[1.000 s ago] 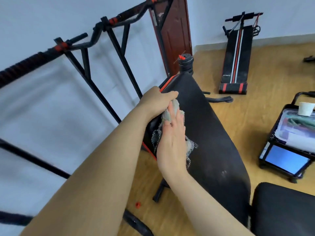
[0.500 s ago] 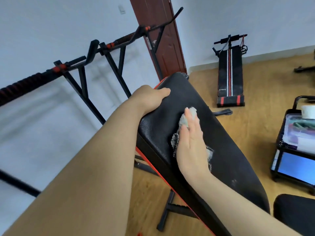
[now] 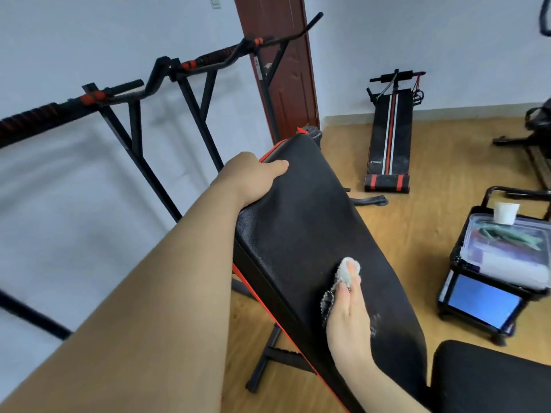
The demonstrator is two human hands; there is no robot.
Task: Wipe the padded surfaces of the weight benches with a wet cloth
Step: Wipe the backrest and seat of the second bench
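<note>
The right hand (image 3: 348, 320), fingers (image 3: 354, 289) straight and pressed together, is pressing a cloth (image 3: 346, 271) bunching past their tips onto the bench pad (image 3: 313, 222). The left hand (image 3: 250, 177) is gripping the pad's top edge. The white lettering on the sit-up board (image 3: 389, 138) is too small to read.

A dark red wooden door (image 3: 280, 70) stands in a pale grey-white wall (image 3: 89, 40). Left of the door, a black pull-up frame (image 3: 190, 64) with red-banded grips runs along the wall. Right of the door, light wood flooring (image 3: 432, 219) spreads out, holding a black trolley (image 3: 457, 254) topped by a white cup (image 3: 505, 212).
</note>
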